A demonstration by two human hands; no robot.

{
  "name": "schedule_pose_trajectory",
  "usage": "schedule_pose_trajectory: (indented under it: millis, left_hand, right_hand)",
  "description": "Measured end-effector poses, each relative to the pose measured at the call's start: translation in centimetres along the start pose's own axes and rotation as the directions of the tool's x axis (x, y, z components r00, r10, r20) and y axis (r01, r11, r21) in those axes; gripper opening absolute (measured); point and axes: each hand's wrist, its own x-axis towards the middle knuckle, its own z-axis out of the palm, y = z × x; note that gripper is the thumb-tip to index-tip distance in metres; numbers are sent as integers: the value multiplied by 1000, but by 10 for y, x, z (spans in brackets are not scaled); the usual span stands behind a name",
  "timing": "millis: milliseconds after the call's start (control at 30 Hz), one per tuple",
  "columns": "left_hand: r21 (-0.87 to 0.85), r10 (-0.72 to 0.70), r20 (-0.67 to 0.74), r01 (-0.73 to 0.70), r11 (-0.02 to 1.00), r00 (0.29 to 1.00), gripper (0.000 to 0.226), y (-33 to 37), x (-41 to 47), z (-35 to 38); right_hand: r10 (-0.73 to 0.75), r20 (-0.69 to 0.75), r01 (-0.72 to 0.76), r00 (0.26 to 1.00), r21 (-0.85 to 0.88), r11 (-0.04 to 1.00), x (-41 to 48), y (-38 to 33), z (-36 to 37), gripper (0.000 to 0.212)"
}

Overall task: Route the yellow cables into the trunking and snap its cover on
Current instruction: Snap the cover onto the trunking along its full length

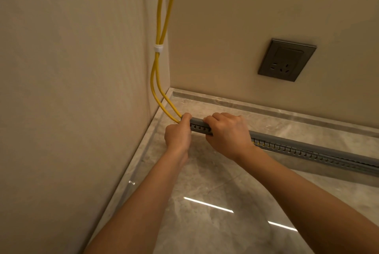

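Observation:
Two yellow cables (pixel 156 81) hang down the wall corner, bound by a white tie (pixel 158 48), and curve into the left end of a grey slotted trunking (pixel 307 152) lying on the marble floor. A grey cover (pixel 198 120) sits on top of the trunking. My left hand (pixel 178 133) grips the trunking's left end where the cables enter, thumb on top. My right hand (pixel 227 132) is curled over the cover just to the right, fingers wrapped over its top. Yellow cable shows through the slots to the right of my right hand.
A dark wall socket (pixel 286 59) sits on the back wall above the trunking. A marble skirting ledge (pixel 266 110) runs along the back wall. The left wall (pixel 71 89) stands close beside my left hand. The glossy floor (pixel 225 202) reflects ceiling lights.

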Motion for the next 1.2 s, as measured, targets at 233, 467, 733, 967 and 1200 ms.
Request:
schedule_pose_trajectory:
  millis: [233, 467, 733, 967, 1200]
  left_hand:
    - [-14, -12, 15, 12, 1000, 1000, 31, 0, -2, -3]
    - [-76, 44, 156, -32, 997, 987, 31, -4, -8, -13]
    - [-114, 169, 212, -148, 982, 962, 35, -3, -9, -17]
    - [-99, 109, 247, -87, 991, 963, 39, -11, -5, -21]
    - [838, 449, 213, -398, 373, 868, 61, 40, -17, -42]
  right_hand:
    - [-30, 24, 30, 999, -32, 999, -2, 0, -3, 17]
    - [230, 531, -441, 816, 315, 840, 42, 15, -35, 51]
    - [217, 817, -620, 534, 204, 757, 63, 3, -16, 57]
    - [214, 785, -565, 582, 200, 800, 50, 2, -12, 41]
    - [297, 707, -546, 642, 149, 824, 46, 2, -12, 32]
